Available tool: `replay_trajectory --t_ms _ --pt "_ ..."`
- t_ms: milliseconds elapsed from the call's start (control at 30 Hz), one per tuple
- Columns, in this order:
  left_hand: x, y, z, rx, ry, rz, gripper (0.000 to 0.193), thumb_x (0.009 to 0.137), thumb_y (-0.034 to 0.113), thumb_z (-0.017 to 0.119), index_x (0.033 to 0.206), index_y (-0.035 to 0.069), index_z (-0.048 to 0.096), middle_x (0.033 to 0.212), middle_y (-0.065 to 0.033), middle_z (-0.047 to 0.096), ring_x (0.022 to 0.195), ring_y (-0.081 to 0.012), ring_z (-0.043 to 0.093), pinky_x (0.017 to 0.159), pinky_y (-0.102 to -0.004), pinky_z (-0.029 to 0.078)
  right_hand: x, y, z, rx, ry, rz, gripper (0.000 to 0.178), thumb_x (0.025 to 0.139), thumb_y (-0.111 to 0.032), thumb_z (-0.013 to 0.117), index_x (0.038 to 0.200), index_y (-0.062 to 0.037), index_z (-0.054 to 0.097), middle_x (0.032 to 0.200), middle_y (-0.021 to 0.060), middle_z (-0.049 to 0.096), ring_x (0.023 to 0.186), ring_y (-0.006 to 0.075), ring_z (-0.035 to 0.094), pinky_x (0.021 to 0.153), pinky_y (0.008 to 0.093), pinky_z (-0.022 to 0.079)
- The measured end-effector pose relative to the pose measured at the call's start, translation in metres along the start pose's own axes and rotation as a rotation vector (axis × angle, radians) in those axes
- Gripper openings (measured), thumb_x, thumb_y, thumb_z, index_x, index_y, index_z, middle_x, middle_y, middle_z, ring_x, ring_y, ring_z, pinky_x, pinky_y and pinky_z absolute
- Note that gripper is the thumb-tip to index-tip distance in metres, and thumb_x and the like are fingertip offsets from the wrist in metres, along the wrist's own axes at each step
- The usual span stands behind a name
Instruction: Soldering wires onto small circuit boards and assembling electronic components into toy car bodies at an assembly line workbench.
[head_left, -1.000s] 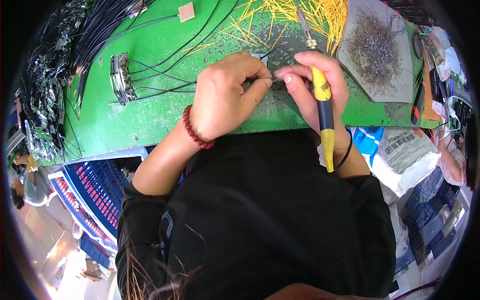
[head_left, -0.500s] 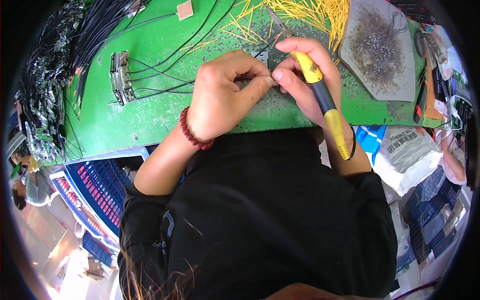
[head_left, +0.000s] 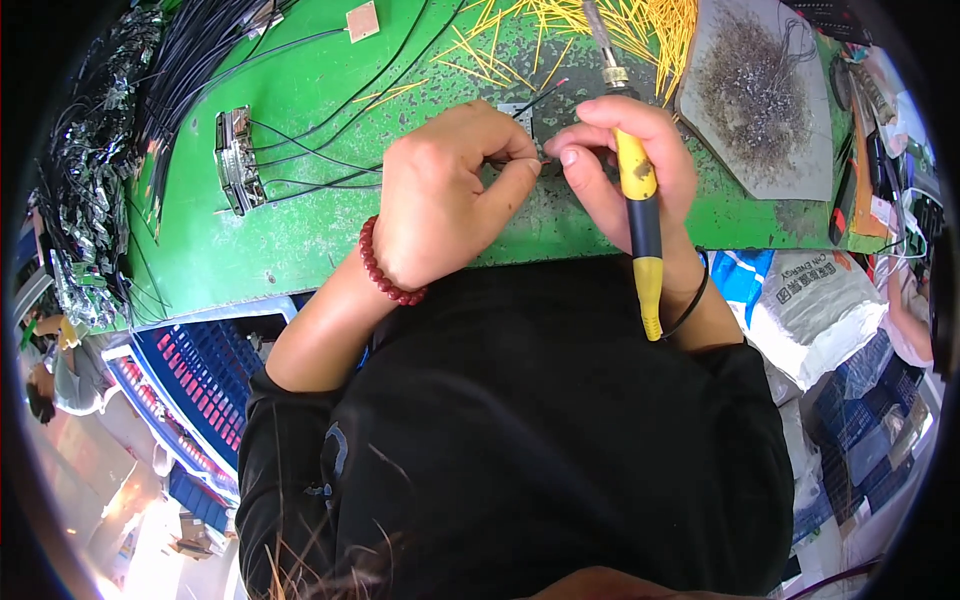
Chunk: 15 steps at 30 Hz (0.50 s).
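A worn green table (head_left: pixel 320 230) spreads beneath the work, its paint scuffed most around the hands. At the middle, left of the soldering iron (head_left: pixel 645 200), a black wire (head_left: pixel 325 182) runs into the left hand (head_left: pixel 450 185), whose thumb and forefinger are pinched together on it; the exact grip is partly hidden by the knuckles. The right hand (head_left: pixel 640 160) has the iron's yellow and black handle gripped, metal tip pointing away from the body. The tips of its thumb and forefinger are slightly parted, just beside the left fingertips; whether they touch the wire I cannot tell.

Left of the iron, behind the pinching fingers, lies a small pale plate (head_left: pixel 520 115). Farther left stands a silvery block (head_left: pixel 238 160), with several dark leads coming from it. Beyond that, to the iron's far left, are a bundle of black wires (head_left: pixel 205 70) and a copper-coloured square (head_left: pixel 362 20). Thin yellow sticks (head_left: pixel 645 45) are heaped around the iron's tip. To its right sits a grey board (head_left: pixel 800 170) covered in dark scraps, and a white bag (head_left: pixel 815 300) is nearer the body.
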<state>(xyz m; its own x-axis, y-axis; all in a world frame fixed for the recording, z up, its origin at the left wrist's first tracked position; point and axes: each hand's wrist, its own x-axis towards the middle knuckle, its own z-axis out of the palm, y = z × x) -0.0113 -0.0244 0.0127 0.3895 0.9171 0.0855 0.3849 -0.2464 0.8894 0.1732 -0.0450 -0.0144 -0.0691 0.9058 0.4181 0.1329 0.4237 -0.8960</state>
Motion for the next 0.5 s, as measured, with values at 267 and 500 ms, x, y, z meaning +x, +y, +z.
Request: replay_trajectory --t_ms 267,500 --pt "0.01 -0.003 0.0 0.303 0.013 0.168 0.008 0.074 0.004 0.067 0.08 0.006 0.062 0.08 -0.0078 0.062 0.078 -0.0285 0.062 0.064 -0.0369 0.05 -0.006 -0.006 -0.025 -0.012 0.06 0.194 0.028 0.092 -0.014 0.063 0.118 -0.0056 0.059 0.076 0.0053 0.069 0.063 0.0086 0.061 0.058 0.022 0.048" --pt "0.021 -0.017 0.009 0.447 0.033 0.325 0.012 0.073 -0.006 0.069 0.082 -0.001 0.061 0.094 -0.0151 0.064 0.082 -0.0311 0.064 0.071 -0.036 0.052 -0.041 -0.002 -0.124 -0.154 0.52 0.221 0.053 0.094 -0.043 0.053 0.113 0.0048 0.066 0.094 0.0095 0.065 0.063 0.0091 0.054 0.058 0.0216 0.045"
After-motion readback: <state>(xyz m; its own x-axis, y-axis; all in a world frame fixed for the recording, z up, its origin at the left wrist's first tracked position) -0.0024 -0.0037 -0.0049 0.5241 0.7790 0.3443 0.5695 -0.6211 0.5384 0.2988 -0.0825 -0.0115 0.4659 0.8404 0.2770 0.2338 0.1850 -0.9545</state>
